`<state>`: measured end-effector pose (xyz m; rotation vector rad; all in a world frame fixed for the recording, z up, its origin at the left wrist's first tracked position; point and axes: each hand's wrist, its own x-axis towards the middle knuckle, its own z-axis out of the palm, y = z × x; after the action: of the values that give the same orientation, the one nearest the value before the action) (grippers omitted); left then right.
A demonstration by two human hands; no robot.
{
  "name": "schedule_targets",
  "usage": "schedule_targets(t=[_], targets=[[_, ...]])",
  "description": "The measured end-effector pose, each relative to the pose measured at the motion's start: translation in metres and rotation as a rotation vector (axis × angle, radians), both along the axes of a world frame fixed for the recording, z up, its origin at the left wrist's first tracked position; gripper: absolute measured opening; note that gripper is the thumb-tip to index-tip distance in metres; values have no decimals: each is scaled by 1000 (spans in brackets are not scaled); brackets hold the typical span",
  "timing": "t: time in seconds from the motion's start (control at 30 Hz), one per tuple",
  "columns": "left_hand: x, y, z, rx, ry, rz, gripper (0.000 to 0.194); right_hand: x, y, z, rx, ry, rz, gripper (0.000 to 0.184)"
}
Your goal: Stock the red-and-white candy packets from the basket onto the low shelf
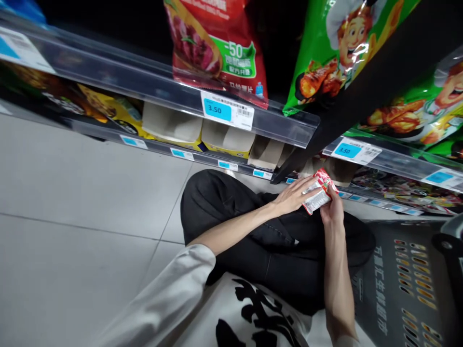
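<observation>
A small red and white snack packet [315,198] is held over my crossed legs, in front of the lowest shelf. My left hand [292,195] lies at its left side, fingers stretched over the pale printed face and gripping it. At the right edge my right hand [333,208] grips it too, the thumb along the side and the other fingers mostly hidden beneath. The packet looks sealed from this side; its print is too small to read. Just beyond the hands are open cardboard display boxes [343,171] on the bottom shelf.
A red chip bag [220,48] and a green chip bag [336,53] overhang the upper shelf. A black upright post [347,96] divides the shelving. Yellow display boxes [227,140] stand below. A grey basket [387,255] is at my right, and tiled floor [79,193] at left.
</observation>
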<state>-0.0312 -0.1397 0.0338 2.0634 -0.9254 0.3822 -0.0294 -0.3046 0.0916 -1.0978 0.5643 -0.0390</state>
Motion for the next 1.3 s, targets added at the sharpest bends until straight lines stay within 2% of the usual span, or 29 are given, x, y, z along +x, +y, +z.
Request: schedule_targets(t=[0.1,0.17,0.23,0.3,0.43,0.53,0.6,0.67,0.83,0.97,1.13,1.3], targets=[[-1,-1,2,-174,147,-56,70,0,-2,7,26,-22,52,29],[-1,-2,5,-347,272,-92,73,-1,-2,11,15,-25,95,40],[0,-3,11,-540,450,-102,72,-2,0,13,-57,-20,150,45],[3,-4,16,-727,689,-103,68,-3,4,13,-167,-32,166,40],[8,-5,20,-1024,1151,-166,69,-3,7,6,-295,-43,37,36],[9,-8,16,-1141,1328,-223,72,-1,4,2,-226,-48,-66,38],[8,-9,12,-1144,1372,-253,70,0,1,0,-151,-38,-55,36],[8,-10,10,-1077,1366,-232,65,1,-1,-1,-116,-29,-16,32],[7,-3,13,-755,1258,-121,51,0,-2,-4,-163,-33,-48,30],[7,2,18,-544,1238,-146,48,0,-3,-6,-221,-34,-130,35],[6,1,20,-582,1252,-311,53,2,-8,-8,-232,-17,-215,35],[6,0,23,-677,1261,-411,56,3,-4,1,-188,-64,-223,20]])
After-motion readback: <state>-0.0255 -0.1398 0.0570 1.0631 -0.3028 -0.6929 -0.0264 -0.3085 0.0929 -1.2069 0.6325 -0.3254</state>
